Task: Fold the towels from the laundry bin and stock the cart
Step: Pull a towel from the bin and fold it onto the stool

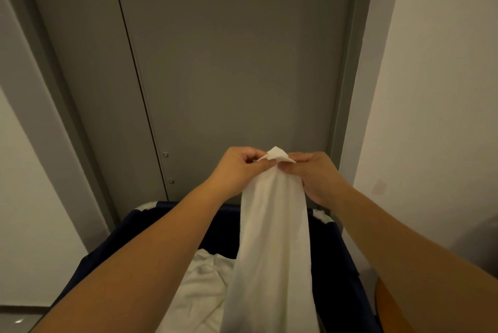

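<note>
We find no text, label, brand, number or sign that we can read: the white towel (272, 238), the dark laundry bin (347, 260) and the grey door (229, 63) all show plain surfaces to us.

Background. A grey door (231, 63) fills the centre, with a dark vertical seam (134, 63) running down its left part. Two round screws (165, 154) sit just right of the seam's lower end. A grey frame (350, 90) borders the door, between white walls (436, 90). Lower left: glossy floor (16, 323). Lower right: a curved orange-brown surface (385, 305).
</note>
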